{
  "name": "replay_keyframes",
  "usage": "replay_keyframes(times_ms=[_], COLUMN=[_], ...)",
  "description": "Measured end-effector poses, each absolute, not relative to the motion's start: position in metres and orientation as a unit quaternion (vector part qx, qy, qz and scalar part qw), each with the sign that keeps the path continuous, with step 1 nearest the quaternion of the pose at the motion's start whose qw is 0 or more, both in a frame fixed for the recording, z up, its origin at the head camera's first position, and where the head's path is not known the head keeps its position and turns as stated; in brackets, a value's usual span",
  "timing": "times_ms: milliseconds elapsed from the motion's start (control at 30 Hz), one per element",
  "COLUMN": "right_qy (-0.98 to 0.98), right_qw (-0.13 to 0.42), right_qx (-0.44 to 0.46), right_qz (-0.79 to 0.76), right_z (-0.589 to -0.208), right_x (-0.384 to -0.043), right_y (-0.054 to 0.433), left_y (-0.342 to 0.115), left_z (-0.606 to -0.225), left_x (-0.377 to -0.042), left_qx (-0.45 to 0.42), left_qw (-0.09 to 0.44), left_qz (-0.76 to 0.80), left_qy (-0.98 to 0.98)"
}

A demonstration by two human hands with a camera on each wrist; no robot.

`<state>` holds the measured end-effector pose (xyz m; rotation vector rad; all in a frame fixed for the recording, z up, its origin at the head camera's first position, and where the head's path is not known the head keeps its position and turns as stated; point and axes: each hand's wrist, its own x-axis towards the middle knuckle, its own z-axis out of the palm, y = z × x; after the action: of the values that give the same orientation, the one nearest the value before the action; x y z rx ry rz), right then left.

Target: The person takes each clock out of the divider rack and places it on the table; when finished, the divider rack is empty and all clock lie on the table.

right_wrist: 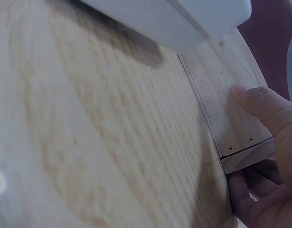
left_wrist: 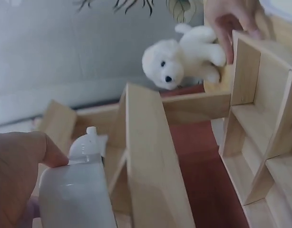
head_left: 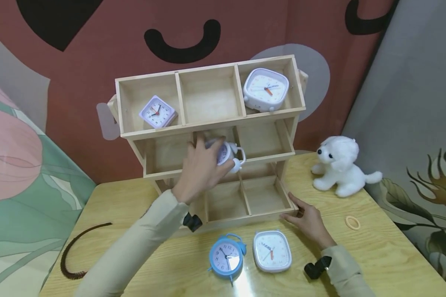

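Observation:
A white alarm clock point(head_left: 233, 160) with bells and a handle lies tipped sideways in my left hand point(head_left: 200, 171), at the middle tier of a three-tier wooden shelf point(head_left: 223, 227). Fingers and thumb hold it by its body; in the left wrist view its smooth white back point(left_wrist: 77, 194) shows beside a wooden partition. My right hand point(head_left: 309, 220) grips the front right corner of the lowest tier. Seen from the right wrist, the thumb point(right_wrist: 253, 100) presses the front board point(right_wrist: 227, 90) and the other fingers bend round the side.
Up on the top tier sit a small purple square clock point(head_left: 157, 112) and a larger white clock point(head_left: 266, 88). A blue alarm clock point(head_left: 226, 256) and another white clock point(head_left: 272, 251) lie before the shelf. Rightward are a plush dog point(head_left: 340, 165) and a ring point(head_left: 352, 222); leftward, a dark curved band point(head_left: 67, 251).

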<state>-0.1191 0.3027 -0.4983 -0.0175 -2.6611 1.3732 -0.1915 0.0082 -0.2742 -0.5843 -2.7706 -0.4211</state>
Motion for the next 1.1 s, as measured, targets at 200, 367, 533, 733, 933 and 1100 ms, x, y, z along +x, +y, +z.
replay_keyframes(times_ms=[200,367,533,733,933,1100], right_qy=[-0.887,-0.887,-0.899,-0.906,-0.894,-0.897], right_qw=[0.078,0.079,0.079,0.084,0.088,0.088], right_qx=[0.003,0.008,-0.005,-0.024,-0.012,-0.006], right_qz=[0.455,0.454,0.43,0.415,0.438,0.432], right_z=[-0.501,-0.501,-0.5,-0.497,-0.495,-0.496], right_x=[-0.121,-0.124,-0.123,-0.118,-0.12,-0.122], right_y=[0.3,0.297,0.298,0.304,0.303,0.297], left_y=[-0.018,-0.052,-0.084,-0.103,-0.115,-0.121], left_z=[-0.279,-0.294,-0.32,-0.355,-0.389,-0.41], left_x=[-0.149,-0.107,-0.071,-0.049,-0.049,-0.054], left_qx=[-0.242,-0.272,-0.259,-0.204,-0.18,-0.165], left_qw=[0.153,0.147,0.108,0.016,-0.025,-0.033], left_qz=[-0.13,-0.118,-0.09,-0.104,-0.13,-0.14], left_qy=[-0.949,-0.944,-0.956,-0.973,-0.975,-0.976])
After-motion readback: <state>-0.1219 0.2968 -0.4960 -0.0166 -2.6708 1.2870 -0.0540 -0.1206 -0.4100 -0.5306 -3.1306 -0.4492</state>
